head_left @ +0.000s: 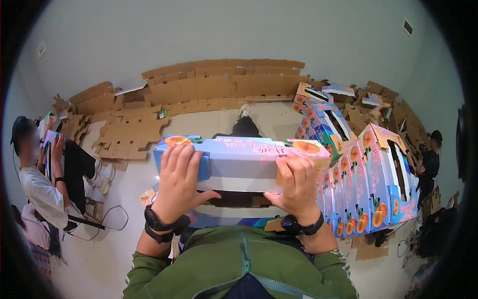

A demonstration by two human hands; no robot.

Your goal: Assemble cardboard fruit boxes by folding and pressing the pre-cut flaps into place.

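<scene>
A printed cardboard box (239, 158), blue and pink with orange fruit pictures, lies across my lap area in front of my chest. Its long dark opening faces up toward me, with a white flap along the far side. My left hand (175, 183) is closed over the box's left part, fingers on the far panel and thumb at the edge of the opening. In the same way my right hand (298, 188) grips the right end, its thumb also by the opening. The underside of the box is hidden.
Similar printed boxes (366, 182) stand in a row close on my right. Brown cardboard sheets (132, 134) lie on the floor and lean along the wall. At left, a seated person (42, 187) handles another box, near a black cable (127, 219). Another person (432, 159) is at far right.
</scene>
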